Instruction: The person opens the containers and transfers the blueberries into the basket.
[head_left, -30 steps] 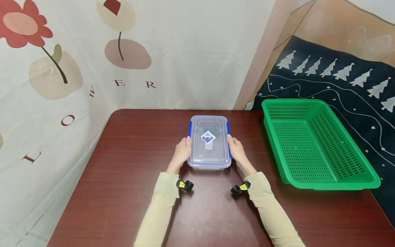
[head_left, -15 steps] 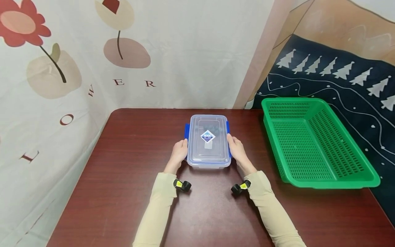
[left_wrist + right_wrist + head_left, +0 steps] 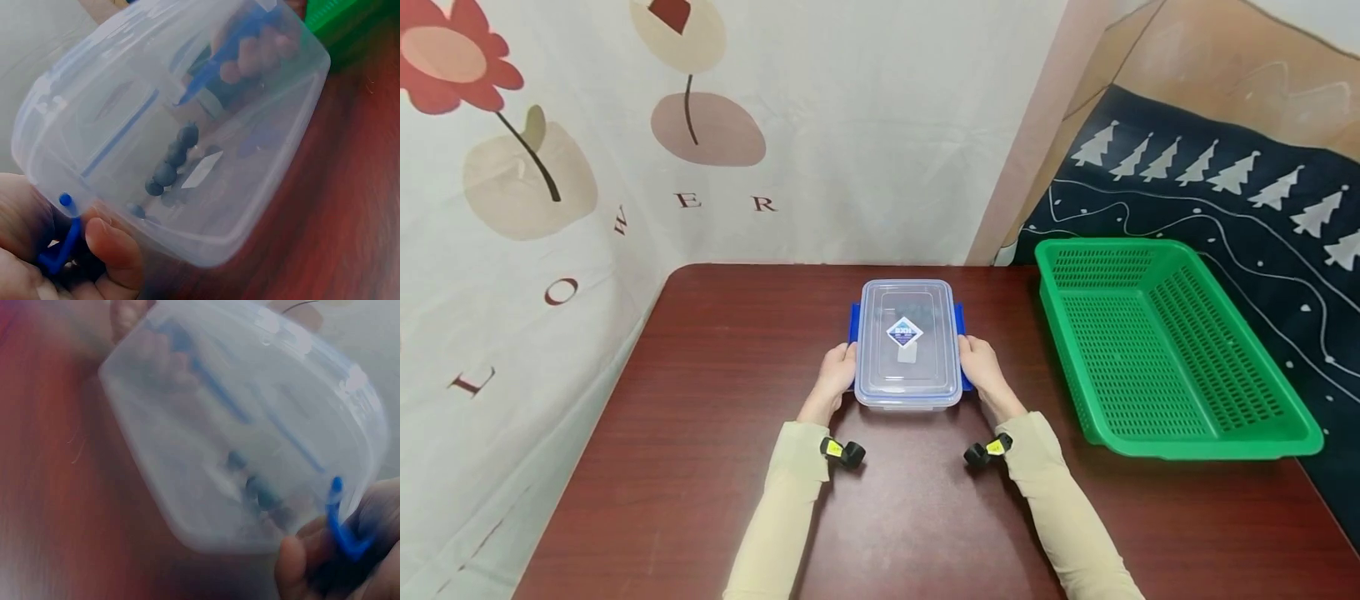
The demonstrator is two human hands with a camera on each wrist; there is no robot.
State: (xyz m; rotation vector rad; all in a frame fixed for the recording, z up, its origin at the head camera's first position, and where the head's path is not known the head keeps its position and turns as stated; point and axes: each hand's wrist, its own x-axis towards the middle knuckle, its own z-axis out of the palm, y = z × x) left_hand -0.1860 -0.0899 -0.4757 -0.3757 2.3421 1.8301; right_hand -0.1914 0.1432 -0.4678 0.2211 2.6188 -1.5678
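A clear plastic food container (image 3: 917, 367) with its lid (image 3: 880, 304) on stands on the table, long sides facing left and right. A diamond-shaped sticker (image 3: 905, 332) marks the lid. Blue side latches, the left one (image 3: 853, 323) and the right one (image 3: 959, 318), stick outward. My left hand (image 3: 831, 379) grips the left side, fingers curled about the latch. On the opposite side, my right hand (image 3: 987, 375) holds the right latch the same way. Through the wall, several dark round things (image 3: 165, 172) show inside; their kind is unclear.
A green perforated plastic basket (image 3: 1180, 375) stands to the right on the dark red wooden table (image 3: 700, 467). Behind the table hangs a white curtain (image 3: 865, 150) with printed flowers, and a dark cloth (image 3: 1247, 192) with white trees lies beyond the basket.
The left latch swung outward first as my left hand shifted left. Since then the right latch has also swung out, with my right hand moving slightly right. The container stays in place.
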